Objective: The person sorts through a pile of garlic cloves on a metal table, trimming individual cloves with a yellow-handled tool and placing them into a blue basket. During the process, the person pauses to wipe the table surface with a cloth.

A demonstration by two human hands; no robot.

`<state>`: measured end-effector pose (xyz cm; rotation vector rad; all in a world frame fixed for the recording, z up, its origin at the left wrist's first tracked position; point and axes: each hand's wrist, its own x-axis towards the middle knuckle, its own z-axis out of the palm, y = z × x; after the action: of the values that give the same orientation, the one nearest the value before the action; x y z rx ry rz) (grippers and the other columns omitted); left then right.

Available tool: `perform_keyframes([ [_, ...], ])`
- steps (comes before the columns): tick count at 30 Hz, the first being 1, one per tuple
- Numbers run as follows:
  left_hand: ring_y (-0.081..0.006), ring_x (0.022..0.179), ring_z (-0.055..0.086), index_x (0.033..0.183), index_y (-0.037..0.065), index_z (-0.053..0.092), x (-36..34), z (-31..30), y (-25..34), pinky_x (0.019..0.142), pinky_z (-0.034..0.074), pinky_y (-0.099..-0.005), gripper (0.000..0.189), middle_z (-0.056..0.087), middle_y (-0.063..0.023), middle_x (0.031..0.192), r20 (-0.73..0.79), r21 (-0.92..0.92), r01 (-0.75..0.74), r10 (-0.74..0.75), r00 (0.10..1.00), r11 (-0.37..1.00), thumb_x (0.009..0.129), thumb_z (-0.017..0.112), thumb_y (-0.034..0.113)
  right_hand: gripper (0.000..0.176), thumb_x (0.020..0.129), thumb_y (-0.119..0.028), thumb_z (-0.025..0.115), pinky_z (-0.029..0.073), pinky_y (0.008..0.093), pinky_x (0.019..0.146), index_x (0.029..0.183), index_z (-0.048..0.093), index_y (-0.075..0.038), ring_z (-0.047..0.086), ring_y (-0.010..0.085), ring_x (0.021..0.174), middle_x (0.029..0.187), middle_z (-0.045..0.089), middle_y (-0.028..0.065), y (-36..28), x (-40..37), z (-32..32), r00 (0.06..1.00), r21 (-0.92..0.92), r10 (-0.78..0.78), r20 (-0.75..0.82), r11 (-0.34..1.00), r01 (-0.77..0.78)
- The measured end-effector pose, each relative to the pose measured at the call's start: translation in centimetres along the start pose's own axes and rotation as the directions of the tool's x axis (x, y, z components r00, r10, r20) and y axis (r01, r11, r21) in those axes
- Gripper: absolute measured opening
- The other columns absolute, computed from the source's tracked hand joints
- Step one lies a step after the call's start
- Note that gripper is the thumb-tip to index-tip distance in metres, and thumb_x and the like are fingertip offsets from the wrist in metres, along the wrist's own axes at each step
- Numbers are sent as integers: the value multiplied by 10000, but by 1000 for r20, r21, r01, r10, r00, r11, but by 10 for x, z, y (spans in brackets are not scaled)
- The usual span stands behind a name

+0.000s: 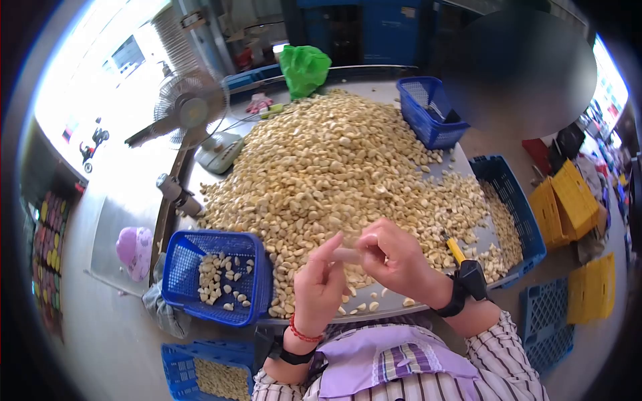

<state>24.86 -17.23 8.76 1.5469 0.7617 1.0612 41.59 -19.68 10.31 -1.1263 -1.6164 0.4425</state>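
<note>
My left hand [319, 277], with a red beaded bracelet at its wrist, is raised over the front of a large heap of pale, clove-like pieces [321, 167]. My right hand [396, 259] faces it, thumb and fingers closed in a pinch. A short, pale, band-like piece [345, 255] spans the gap between the fingertips of both hands; I cannot tell what it is. Right of my right hand, a yellow-handled tool [456, 250] lies among the pieces. A few loose pieces [373, 306] rest on the metal tabletop near its front edge, below my hands.
A blue basket [261, 271] with some pieces stands at left; another blue basket [428, 137] is at back right. A dark blue crate [531, 234] with pieces adjoins the right edge. A fan [194, 112], scale [219, 154] and green bag [304, 70] line the far side.
</note>
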Motion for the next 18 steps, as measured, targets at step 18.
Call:
perform_keyframes([
  [18, -38, 436, 468, 1476, 198, 174, 36, 73, -35, 369, 387, -162, 661, 484, -237, 1317, 266, -590, 363, -252, 931, 721, 906, 414, -34, 134, 858, -105, 556, 457, 225, 484, 972, 561, -34, 540, 62, 607, 757, 565, 1, 68, -52, -37, 722, 500, 644, 252, 552, -667],
])
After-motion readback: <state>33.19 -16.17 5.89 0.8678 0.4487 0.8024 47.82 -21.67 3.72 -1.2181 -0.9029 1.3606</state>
